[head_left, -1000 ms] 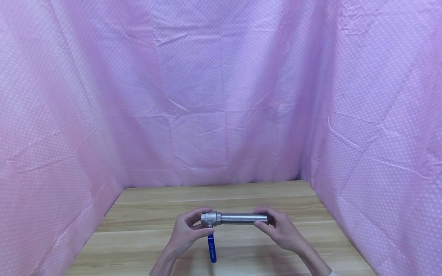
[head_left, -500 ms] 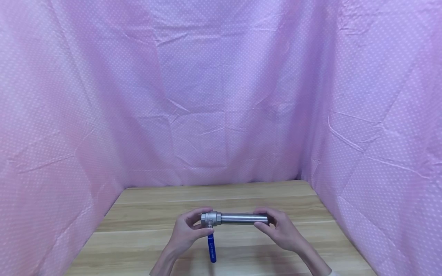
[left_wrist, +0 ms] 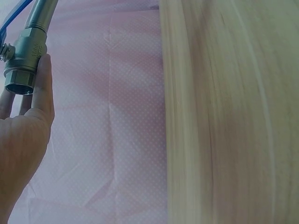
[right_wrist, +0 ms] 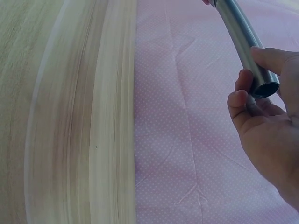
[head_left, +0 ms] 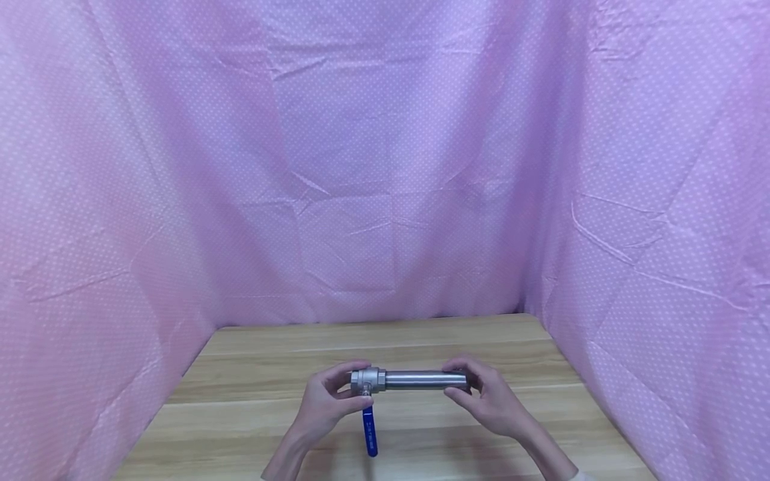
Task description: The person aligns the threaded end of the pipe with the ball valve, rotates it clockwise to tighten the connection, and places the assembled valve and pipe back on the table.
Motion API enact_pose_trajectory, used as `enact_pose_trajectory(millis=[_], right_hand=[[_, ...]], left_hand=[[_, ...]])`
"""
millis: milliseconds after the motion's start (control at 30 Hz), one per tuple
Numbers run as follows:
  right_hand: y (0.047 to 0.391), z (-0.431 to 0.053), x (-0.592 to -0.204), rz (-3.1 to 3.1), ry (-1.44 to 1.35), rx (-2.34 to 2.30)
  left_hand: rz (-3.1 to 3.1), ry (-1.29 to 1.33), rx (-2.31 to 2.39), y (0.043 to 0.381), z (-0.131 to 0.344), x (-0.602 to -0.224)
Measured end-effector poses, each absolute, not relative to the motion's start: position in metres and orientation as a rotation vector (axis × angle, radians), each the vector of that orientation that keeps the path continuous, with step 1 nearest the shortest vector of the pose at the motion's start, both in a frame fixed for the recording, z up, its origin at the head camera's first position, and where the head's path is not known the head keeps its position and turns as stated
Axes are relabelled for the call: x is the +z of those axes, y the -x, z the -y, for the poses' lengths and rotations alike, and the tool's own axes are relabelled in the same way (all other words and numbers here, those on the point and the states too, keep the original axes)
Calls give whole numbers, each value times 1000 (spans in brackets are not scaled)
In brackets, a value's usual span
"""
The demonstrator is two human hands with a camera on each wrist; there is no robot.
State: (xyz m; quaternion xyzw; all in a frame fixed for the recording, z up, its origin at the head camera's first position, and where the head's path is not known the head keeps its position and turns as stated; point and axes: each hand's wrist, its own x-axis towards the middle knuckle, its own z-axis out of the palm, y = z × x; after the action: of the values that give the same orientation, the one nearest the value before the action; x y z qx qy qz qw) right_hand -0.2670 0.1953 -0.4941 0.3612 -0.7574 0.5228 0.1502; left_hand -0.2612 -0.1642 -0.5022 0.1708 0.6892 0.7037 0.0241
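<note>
Both hands on the job: left hand [head_left: 319, 409] grips the steel valve [head_left: 364, 381], thumb at the root of the blue lever [head_left: 369, 431], fingers round the far side. Right hand [head_left: 494, 404] grips the pipe [head_left: 421, 380] near its free end, thumb on my side, fingertips opposite. Valve and pipe run in one line, roughly level, held up over the desk [head_left: 252, 374]; lever sits crosswise, pointing back toward me.

Left wrist view shows ridges that look like thread where pipe meets valve. Can't tell how deep it's seated.

My read: step in hand is steadying that joint. To do it well, hold the axes coaxial, no bending at the thread. Left hand should react torque through the valve body, not the lever, or the lever may swing. Right hand: bare smooth pipe could slip, so squeeze evenly, support the weight from beneath.
</note>
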Motion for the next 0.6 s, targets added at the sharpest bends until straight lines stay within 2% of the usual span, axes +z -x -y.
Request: enact_pose_trajectory(millis=[600], right_hand=[[267,-196,-496,2162,-1095,1524]], left_hand=[[-2124,-540,2188,261,164,-504]])
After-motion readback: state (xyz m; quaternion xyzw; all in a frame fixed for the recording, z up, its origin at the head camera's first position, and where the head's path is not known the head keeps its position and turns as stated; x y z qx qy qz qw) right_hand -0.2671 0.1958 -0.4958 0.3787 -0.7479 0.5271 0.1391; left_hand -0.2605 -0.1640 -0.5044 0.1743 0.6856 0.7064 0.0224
